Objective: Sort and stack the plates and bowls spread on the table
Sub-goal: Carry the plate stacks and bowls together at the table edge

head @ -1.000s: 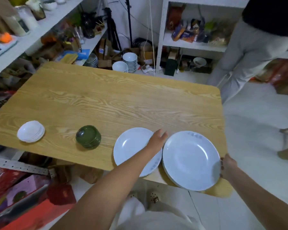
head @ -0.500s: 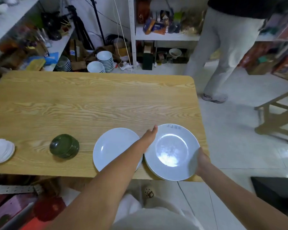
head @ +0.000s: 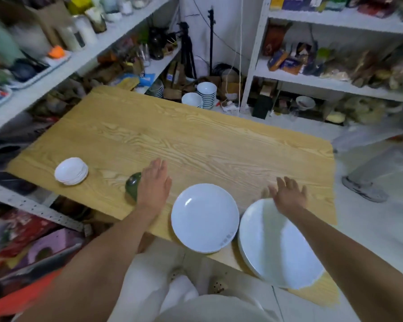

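Observation:
A stack of large white plates lies at the near right corner of the wooden table, overhanging its front edge. A stack of smaller white plates sits just left of it. Further left stand dark green bowls, partly hidden by my left hand, which hovers flat with fingers straight and holds nothing. A stack of small white dishes rests near the left edge. My right hand is spread above the far rim of the large plates, empty.
White shelves crowded with jars and boxes line the left and back walls. Stacked bowls sit on the floor behind the table. Another person's leg and shoe are on the floor at the right.
Both hands have let go of the large plate stack and lifted off. My left hand has moved left over the green bowls. The camera view has swung.

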{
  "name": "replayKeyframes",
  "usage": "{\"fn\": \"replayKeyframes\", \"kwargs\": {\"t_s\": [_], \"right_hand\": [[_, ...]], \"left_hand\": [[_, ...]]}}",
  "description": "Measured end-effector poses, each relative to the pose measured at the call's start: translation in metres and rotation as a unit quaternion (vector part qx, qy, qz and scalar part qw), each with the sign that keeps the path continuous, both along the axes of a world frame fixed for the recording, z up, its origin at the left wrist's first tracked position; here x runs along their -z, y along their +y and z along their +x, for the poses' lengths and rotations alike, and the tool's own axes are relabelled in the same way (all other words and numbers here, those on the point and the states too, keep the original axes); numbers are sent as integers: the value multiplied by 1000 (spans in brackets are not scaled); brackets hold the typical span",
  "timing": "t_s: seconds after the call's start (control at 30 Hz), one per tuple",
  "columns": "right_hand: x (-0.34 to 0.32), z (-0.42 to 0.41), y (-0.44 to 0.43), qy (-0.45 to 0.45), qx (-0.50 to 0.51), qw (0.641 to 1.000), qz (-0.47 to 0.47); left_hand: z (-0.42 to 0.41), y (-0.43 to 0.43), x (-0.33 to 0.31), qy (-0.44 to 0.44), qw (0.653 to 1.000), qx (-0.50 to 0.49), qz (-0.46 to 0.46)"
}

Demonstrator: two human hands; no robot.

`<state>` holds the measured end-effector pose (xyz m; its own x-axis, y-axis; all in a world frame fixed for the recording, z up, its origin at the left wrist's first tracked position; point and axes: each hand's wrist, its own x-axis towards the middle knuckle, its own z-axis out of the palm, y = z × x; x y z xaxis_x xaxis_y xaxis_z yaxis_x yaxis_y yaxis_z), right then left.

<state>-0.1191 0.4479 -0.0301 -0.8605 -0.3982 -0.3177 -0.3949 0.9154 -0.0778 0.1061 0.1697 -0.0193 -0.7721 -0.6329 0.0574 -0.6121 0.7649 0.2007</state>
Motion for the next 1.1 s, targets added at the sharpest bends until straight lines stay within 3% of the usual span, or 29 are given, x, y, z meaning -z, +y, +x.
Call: {"fn": "replayKeyframes", "kwargs": {"t_s": [0.13, 0.23, 0.4, 0.53, 0.73, 0.87, 0.97, 1.1], "right_hand": [[-15, 25, -109, 26, -192, 980, 36], [-18, 63, -189, 33, -275, 961, 15], [-15, 125, -306, -17, -316, 949, -5], [-9, 168, -378, -53, -326, 944, -4], [-5, 230, -461, -129, -268, 955, -14], [2, 260, -498, -199, -212, 956, -35], [5, 277, -520, -277, -149, 946, -83], [18, 288, -538, -388, -25, 904, -178]], "left_hand": [[53, -65, -4, -53, 996, -60, -50], [86, -112, -2, -89, 991, -84, -55], [140, -196, 8, -123, 986, -94, -56], [173, -261, 20, -120, 988, -99, -3], [194, -324, 36, -142, 981, -119, 61], [192, -344, 49, -134, 964, -142, 180], [180, -350, 52, -60, 912, -201, 351], [163, -356, 45, 18, 825, -286, 488]]}}
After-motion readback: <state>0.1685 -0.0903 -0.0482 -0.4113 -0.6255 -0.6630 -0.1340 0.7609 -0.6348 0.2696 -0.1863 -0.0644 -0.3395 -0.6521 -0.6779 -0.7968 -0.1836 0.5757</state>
